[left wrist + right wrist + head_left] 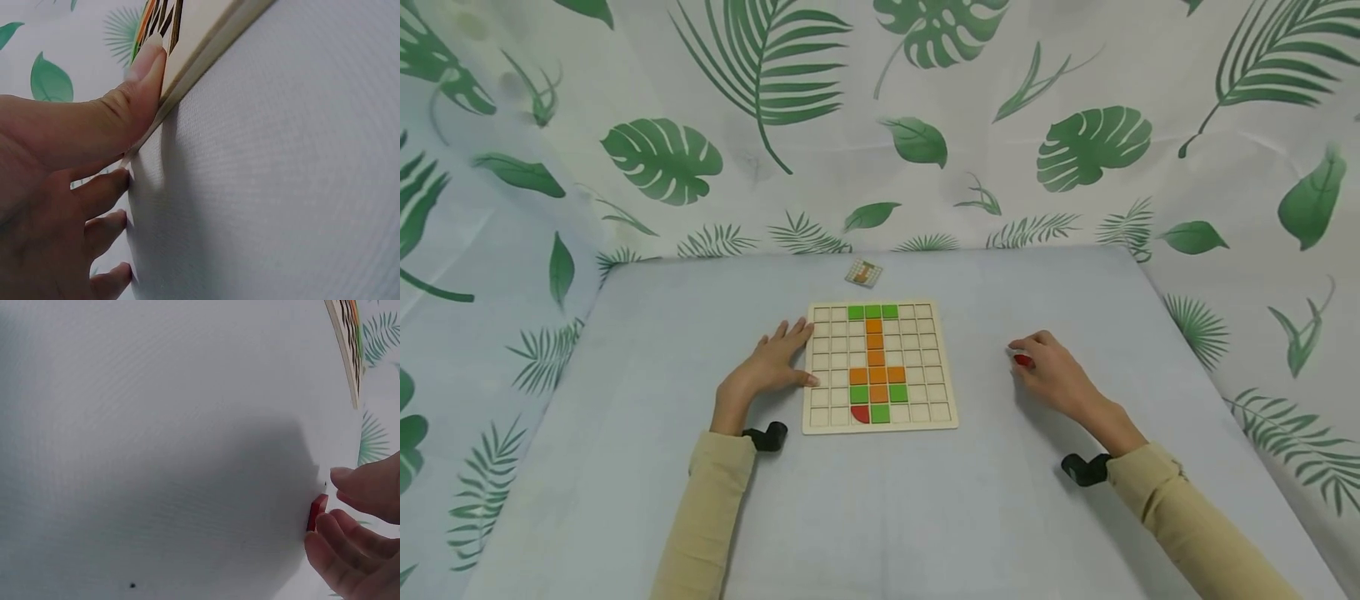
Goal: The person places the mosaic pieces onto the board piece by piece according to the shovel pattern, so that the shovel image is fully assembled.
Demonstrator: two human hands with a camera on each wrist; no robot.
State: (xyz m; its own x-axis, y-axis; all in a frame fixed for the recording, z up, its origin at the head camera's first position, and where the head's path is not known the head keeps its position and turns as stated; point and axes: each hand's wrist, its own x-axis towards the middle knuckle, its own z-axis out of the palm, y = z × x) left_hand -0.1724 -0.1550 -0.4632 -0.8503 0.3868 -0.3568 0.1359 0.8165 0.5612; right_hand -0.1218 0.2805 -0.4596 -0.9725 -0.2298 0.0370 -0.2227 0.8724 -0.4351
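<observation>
A pale wooden grid board (917, 337) lies on the table with orange square tiles (876, 342), green square tiles (880, 414) and a red quarter-round tile (861, 414) in its cells. My left hand (771, 362) rests at the board's left edge, fingers spread. Its thumb (140, 72) lies over the rim in the left wrist view. To the right of the board, my right hand (1054, 371) is low over the table at a loose red tile (317, 512). The fingertips are right at that tile, while the thumb (353, 481) stands apart from it.
A small card (863, 272) printed with a similar grid pattern lies behind the board. White cloth (880, 500) covers the table, and a leaf-printed curtain (850, 150) surrounds it at the back and sides. Black wrist cameras (1084, 470) sit at both sleeves.
</observation>
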